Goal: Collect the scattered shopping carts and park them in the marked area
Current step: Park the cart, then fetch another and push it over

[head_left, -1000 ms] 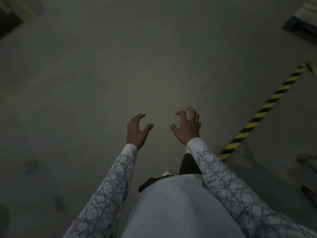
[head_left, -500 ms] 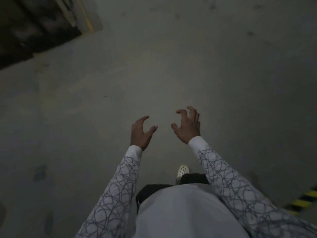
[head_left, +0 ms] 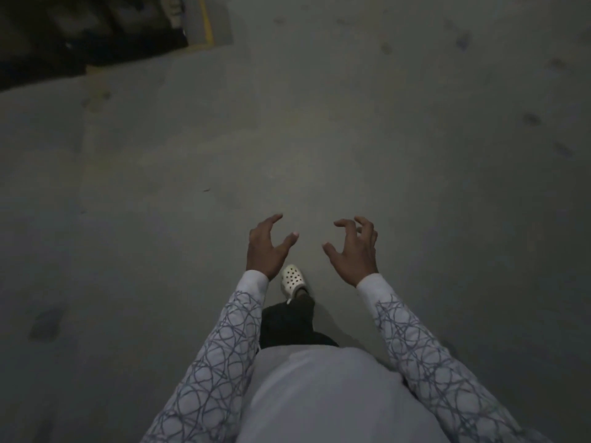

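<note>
No shopping cart is in view. My left hand (head_left: 267, 247) is held out in front of me over the bare concrete floor, fingers curled and apart, holding nothing. My right hand (head_left: 355, 251) floats a hand's width to its right in the same clawed pose, also empty. Both sleeves are white with a dark line pattern. Below and between the hands my white perforated shoe (head_left: 291, 279) steps forward.
Grey stained concrete floor (head_left: 415, 139) fills most of the view. At the top left lies a dark recessed area (head_left: 64, 36) bordered by a pale column base with a yellow line (head_left: 208, 20).
The view has swung left as I walk: the yellow-black striped floor tape slid off the lower right edge and the dark area at top left came in. My hands stayed open and spread slightly apart.
</note>
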The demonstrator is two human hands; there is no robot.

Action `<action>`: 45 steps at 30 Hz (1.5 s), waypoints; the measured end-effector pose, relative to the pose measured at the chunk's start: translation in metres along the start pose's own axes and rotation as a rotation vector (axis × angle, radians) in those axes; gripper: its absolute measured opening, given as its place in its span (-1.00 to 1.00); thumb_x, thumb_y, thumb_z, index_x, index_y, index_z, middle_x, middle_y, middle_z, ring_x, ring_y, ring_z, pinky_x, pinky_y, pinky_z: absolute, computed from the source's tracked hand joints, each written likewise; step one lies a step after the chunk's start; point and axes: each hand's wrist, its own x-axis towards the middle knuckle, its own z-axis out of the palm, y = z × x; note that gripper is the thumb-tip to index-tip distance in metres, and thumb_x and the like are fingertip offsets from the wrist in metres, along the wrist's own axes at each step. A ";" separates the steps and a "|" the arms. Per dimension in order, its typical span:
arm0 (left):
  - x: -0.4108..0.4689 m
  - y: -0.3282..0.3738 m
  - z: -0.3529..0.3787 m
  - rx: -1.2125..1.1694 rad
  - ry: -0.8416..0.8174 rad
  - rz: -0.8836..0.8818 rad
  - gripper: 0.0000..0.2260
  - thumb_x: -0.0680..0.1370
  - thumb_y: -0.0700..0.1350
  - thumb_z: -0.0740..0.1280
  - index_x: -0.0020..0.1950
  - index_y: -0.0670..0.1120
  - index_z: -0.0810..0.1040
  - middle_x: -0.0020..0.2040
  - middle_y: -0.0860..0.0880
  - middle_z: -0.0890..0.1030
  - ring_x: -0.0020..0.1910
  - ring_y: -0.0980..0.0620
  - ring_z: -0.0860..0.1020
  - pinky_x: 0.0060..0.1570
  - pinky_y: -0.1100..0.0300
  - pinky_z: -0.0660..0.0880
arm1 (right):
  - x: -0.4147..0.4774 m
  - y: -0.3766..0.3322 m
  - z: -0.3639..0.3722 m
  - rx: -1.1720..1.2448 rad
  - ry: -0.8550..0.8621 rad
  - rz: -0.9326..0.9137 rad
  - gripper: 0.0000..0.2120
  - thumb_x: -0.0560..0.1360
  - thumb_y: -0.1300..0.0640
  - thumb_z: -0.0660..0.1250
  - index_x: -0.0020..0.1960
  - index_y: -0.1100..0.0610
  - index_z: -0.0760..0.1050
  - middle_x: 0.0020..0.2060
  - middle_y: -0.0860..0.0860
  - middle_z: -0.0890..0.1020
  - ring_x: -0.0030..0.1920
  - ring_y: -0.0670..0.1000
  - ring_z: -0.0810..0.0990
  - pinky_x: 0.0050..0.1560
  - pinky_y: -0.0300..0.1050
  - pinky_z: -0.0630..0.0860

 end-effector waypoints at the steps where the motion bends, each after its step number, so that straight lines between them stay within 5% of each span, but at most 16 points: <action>1: 0.029 0.004 0.000 -0.007 -0.001 0.005 -0.50 0.52 0.10 0.44 0.41 0.01 0.46 0.37 -0.01 0.49 0.39 -0.02 0.35 0.34 0.10 0.32 | 0.030 -0.005 0.002 0.004 0.005 0.001 -0.54 0.45 -0.01 0.46 0.30 0.02 0.44 0.40 0.11 0.21 0.37 0.17 0.25 0.32 0.15 0.37; 9: 0.244 0.080 -0.010 -0.040 -0.053 0.112 -0.50 0.51 0.12 0.43 0.42 0.02 0.46 0.36 0.03 0.50 0.37 0.02 0.37 0.29 0.16 0.32 | 0.235 -0.072 -0.012 0.068 0.049 -0.006 -0.57 0.46 -0.01 0.45 0.29 -0.01 0.46 0.37 0.10 0.26 0.38 0.14 0.27 0.33 0.11 0.36; 14: 0.348 0.099 0.006 -0.079 -0.107 0.114 -0.46 0.48 0.23 0.39 0.41 0.09 0.45 0.35 0.11 0.49 0.37 0.07 0.37 0.30 -0.06 0.43 | 0.336 -0.072 -0.014 0.064 0.025 0.048 -0.58 0.48 -0.05 0.43 0.29 -0.03 0.45 0.36 0.07 0.26 0.39 0.11 0.26 0.35 0.15 0.37; 21: 0.521 0.115 0.059 -0.070 -0.159 0.101 -0.50 0.49 0.21 0.41 0.40 0.16 0.41 0.35 0.13 0.48 0.37 0.09 0.36 0.31 -0.08 0.42 | 0.520 -0.061 -0.005 0.085 0.028 0.032 -0.60 0.48 -0.02 0.44 0.27 -0.01 0.46 0.36 0.08 0.29 0.38 0.10 0.27 0.34 0.10 0.37; 32: 0.825 0.194 0.081 -0.077 -0.069 0.044 -0.43 0.43 0.29 0.35 0.39 0.11 0.44 0.33 0.12 0.51 0.35 0.06 0.40 0.30 -0.09 0.43 | 0.858 -0.098 -0.054 0.057 0.055 -0.100 -0.72 0.50 -0.02 0.41 0.19 -0.02 0.52 0.22 0.05 0.42 0.31 0.11 0.36 0.25 0.09 0.43; 45: 1.209 0.202 0.063 -0.172 -0.009 -0.100 -0.53 0.50 0.10 0.46 0.37 0.09 0.45 0.31 0.07 0.53 0.29 0.02 0.46 0.30 -0.11 0.42 | 1.228 -0.159 -0.009 0.033 -0.053 -0.126 -0.75 0.50 -0.01 0.41 0.18 -0.05 0.55 0.20 0.03 0.42 0.31 0.09 0.32 0.28 0.12 0.41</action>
